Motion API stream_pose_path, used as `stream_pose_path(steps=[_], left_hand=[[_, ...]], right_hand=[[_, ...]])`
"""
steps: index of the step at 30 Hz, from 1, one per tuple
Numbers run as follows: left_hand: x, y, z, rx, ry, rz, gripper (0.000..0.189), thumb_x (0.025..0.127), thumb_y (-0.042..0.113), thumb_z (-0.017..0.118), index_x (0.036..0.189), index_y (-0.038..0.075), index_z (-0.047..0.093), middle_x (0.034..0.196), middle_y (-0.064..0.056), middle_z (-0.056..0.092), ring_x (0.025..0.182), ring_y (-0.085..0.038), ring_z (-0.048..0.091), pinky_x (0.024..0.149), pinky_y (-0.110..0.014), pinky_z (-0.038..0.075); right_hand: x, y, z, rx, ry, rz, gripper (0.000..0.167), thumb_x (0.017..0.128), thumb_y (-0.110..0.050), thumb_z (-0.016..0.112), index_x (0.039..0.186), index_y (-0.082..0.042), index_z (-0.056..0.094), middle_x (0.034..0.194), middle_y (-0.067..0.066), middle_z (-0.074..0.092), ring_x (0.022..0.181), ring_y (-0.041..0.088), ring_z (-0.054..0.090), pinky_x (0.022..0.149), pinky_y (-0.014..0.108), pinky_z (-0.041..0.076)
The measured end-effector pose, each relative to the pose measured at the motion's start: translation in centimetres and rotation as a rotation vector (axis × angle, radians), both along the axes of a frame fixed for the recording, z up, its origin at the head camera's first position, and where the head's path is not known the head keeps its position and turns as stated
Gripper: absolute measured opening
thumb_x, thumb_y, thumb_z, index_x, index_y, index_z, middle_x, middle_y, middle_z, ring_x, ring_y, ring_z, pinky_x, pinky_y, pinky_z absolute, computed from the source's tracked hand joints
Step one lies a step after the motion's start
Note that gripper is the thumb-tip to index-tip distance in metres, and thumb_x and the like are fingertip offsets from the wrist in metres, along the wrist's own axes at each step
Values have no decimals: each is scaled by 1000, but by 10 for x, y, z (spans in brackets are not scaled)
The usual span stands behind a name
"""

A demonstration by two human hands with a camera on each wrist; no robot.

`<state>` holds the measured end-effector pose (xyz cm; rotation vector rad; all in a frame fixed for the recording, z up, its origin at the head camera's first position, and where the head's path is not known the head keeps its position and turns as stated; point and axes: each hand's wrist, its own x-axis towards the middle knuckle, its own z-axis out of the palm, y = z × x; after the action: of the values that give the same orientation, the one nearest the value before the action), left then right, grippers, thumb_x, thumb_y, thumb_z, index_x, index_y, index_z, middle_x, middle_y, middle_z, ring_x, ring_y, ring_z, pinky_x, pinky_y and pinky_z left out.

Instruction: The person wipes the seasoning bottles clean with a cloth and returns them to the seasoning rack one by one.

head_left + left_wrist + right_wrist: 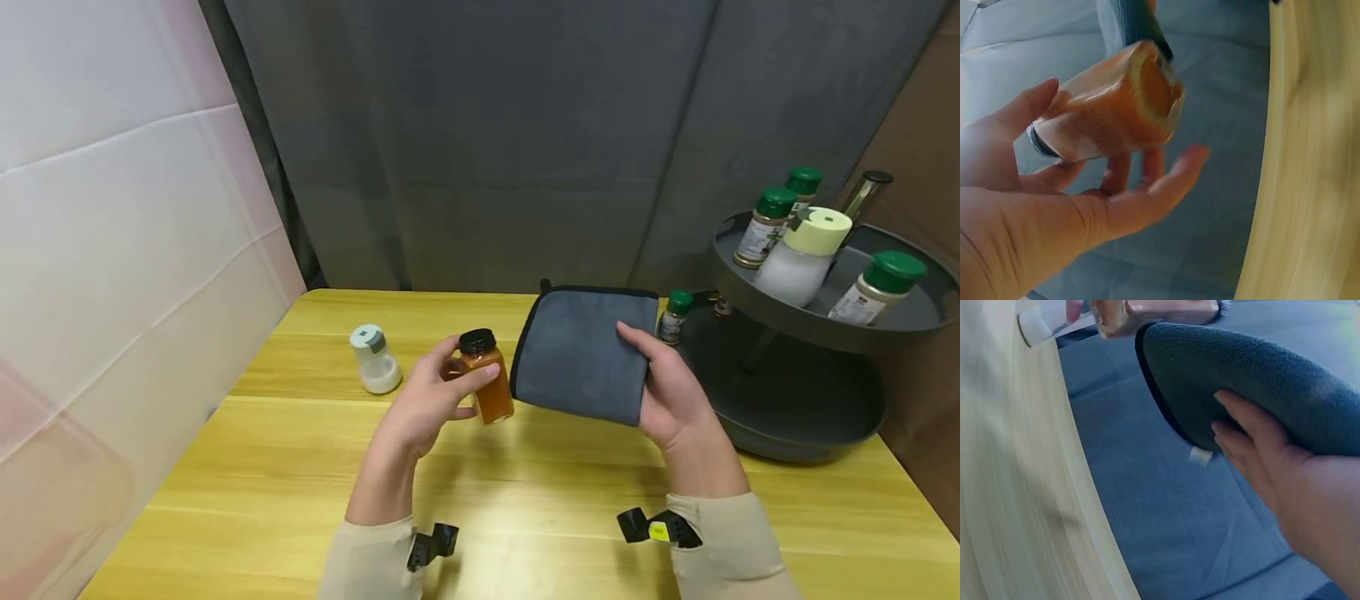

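Note:
My left hand [422, 406] grips a square clear spice jar [493, 398] of orange-brown powder between thumb and fingers. Its black lid points up and the jar leans slightly. The left wrist view shows the base of the jar [1113, 106] turned toward the camera. My right hand [672, 398] pinches the right edge of a folded grey cloth [585, 354] with black trim, thumb in front and fingers behind. In the right wrist view, a small white tag hangs from the cloth [1241, 381]. The cloth's left edge is close beside the jar, above the table.
A white-capped shaker [377, 362] stands on the wooden table [300, 483] left of my left hand. At the right, a dark two-tier round rack [780, 400] carries several green-capped jars and a pale-capped shaker [798, 262]. A grey curtain [480, 150] hangs behind.

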<state>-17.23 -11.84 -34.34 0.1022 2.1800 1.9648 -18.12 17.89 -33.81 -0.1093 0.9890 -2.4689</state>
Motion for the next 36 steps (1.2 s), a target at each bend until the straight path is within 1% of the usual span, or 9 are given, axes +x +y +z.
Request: stream_pose_path(steps=[5, 11, 15, 18, 23, 25, 30, 32, 36], left_hand=[[4, 12, 0, 22, -17, -37, 63, 94, 18, 80, 152, 22, 56, 137, -18, 52, 112, -32, 70, 81, -39, 61], [7, 30, 1, -227, 113, 7, 59, 90, 28, 86, 144, 26, 62, 134, -13, 60, 105, -29, 71, 83, -39, 61], [8, 39, 0, -394, 232, 60, 44, 90, 32, 86, 126, 19, 65, 124, -10, 69, 97, -27, 65, 80, -38, 56], [9, 43, -2, -448, 284, 42, 34, 90, 30, 86, 117, 19, 68, 111, -8, 73, 84, -25, 64, 74, -37, 52], [9, 44, -4, -490, 315, 57, 26, 88, 28, 89, 107, 21, 74, 99, -4, 76, 75, -20, 62, 73, -35, 51], [8, 45, -4, -526, 334, 100, 24, 88, 29, 89, 105, 20, 74, 94, -2, 77, 76, -20, 62, 72, -34, 50], [4, 46, -3, -649, 406, 212, 21, 87, 25, 89, 98, 12, 76, 80, -6, 75, 69, -21, 62, 63, -34, 49], [4, 45, -3, -657, 431, 205, 22, 85, 23, 91, 98, 11, 77, 81, -6, 77, 68, -20, 63, 63, -33, 50], [7, 46, -2, -575, 445, 142, 24, 84, 27, 92, 100, 17, 78, 81, -1, 77, 66, -13, 65, 64, -32, 51]], right_hand=[[9, -18, 3, 153, 142, -24, 70, 115, -32, 44, 169, -33, 0, 167, 1, 33, 133, 10, 63, 108, 32, 56], [20, -45, 10, 569, 340, -72, 58, 113, -23, 52, 166, -14, 30, 166, 13, 42, 143, 26, 56, 113, 43, 53], [24, -58, 11, 983, 493, -191, 37, 111, -21, 55, 144, -8, 61, 127, 18, 69, 111, 30, 69, 101, 46, 55], [26, -63, 10, 1203, 597, -233, 33, 110, -16, 51, 140, -11, 64, 96, 14, 64, 74, 25, 58, 80, 40, 49], [23, -66, 8, 1264, 653, -198, 39, 108, -12, 48, 146, -11, 60, 80, 9, 53, 65, 23, 47, 73, 38, 45], [23, -66, 6, 1275, 659, -190, 41, 109, -13, 47, 148, -11, 59, 85, 11, 59, 80, 25, 59, 82, 41, 50], [26, -67, 9, 1264, 701, -173, 49, 110, -16, 46, 160, -14, 49, 149, 13, 64, 141, 29, 59, 117, 55, 48], [27, -68, 11, 1239, 716, -182, 48, 111, -17, 47, 159, -14, 50, 156, 11, 60, 145, 30, 56, 118, 56, 46], [24, -70, 16, 1247, 685, -233, 43, 111, -20, 49, 154, -15, 56, 121, 13, 74, 108, 29, 71, 95, 48, 57]])
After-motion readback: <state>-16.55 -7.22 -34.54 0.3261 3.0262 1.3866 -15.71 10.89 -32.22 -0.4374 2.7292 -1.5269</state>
